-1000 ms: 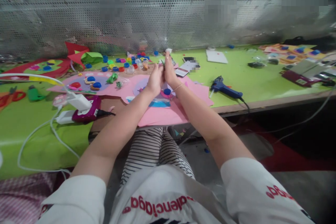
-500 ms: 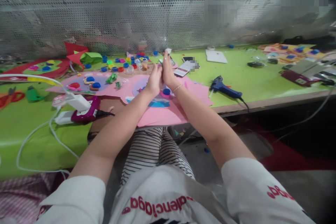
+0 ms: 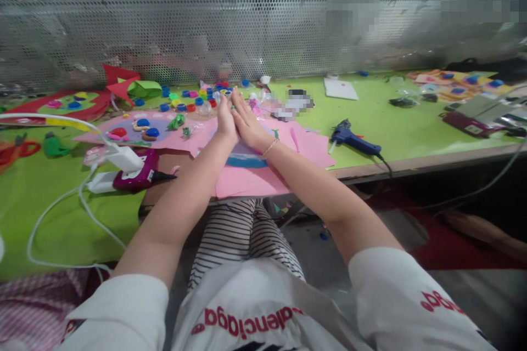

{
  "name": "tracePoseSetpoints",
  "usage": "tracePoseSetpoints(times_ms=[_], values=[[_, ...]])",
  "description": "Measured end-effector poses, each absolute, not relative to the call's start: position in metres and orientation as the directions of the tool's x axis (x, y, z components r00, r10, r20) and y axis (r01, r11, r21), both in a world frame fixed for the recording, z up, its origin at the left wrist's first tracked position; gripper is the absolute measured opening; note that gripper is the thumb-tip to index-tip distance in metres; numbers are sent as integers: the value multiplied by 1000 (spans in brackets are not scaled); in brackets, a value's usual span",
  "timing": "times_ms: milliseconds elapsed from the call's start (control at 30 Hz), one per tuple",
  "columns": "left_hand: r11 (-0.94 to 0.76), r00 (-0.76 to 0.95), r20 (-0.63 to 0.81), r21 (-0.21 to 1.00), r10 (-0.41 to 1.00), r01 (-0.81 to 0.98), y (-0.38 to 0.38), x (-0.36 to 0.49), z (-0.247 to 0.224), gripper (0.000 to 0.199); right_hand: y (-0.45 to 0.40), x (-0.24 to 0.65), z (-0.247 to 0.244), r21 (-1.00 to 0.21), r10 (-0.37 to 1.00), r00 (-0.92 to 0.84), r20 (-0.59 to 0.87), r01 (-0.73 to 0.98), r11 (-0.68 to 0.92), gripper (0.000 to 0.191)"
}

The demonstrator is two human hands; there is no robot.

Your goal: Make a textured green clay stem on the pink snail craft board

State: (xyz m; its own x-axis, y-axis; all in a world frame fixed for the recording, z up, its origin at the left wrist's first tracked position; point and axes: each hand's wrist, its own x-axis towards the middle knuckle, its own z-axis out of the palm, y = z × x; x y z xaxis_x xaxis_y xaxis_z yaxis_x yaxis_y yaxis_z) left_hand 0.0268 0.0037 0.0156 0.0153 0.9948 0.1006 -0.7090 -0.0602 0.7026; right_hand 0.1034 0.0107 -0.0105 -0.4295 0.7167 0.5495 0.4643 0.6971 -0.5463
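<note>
My left hand [image 3: 228,120] and my right hand [image 3: 247,123] are pressed palm to palm above the pink paper sheet [image 3: 251,182], fingers stretched out and pointing away from me. Whatever may lie between the palms is hidden. Below them, a blue cut-out shape [image 3: 247,160] shows on the sheet, partly covered by the hands. To the right of my right hand lie a small green stem-like piece [image 3: 276,134] and a pink strip [image 3: 294,139]. Left of the hands, a second pink sheet [image 3: 181,142] carries a lilac shape with blue and red caps, and crumpled green pieces [image 3: 177,122].
Several coloured bottle caps [image 3: 191,108] lie behind the hands. A blue glue gun [image 3: 356,140] rests at the right with its cord over the table edge. At the left are a purple power strip [image 3: 138,173] with cables and orange scissors [image 3: 20,148].
Both hands, still palm to palm, have shifted left and slightly nearer to me. The green stem-like piece and the pink strip show more fully. A bare limb now appears at the lower right.
</note>
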Motion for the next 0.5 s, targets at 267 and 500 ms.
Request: tracePoseSetpoints(times_ms=[267, 500], values=[[-18, -34, -10, 674, 999, -739, 16, 3, 24, 58, -13, 99, -2, -472, 662, -568, 489, 465, 749, 68], [-11, -13, 1, 653, 1000, -757, 9, -9, 26, 65, -16, 96, -1, -359, 570, -653, 498, 443, 821, 69]])
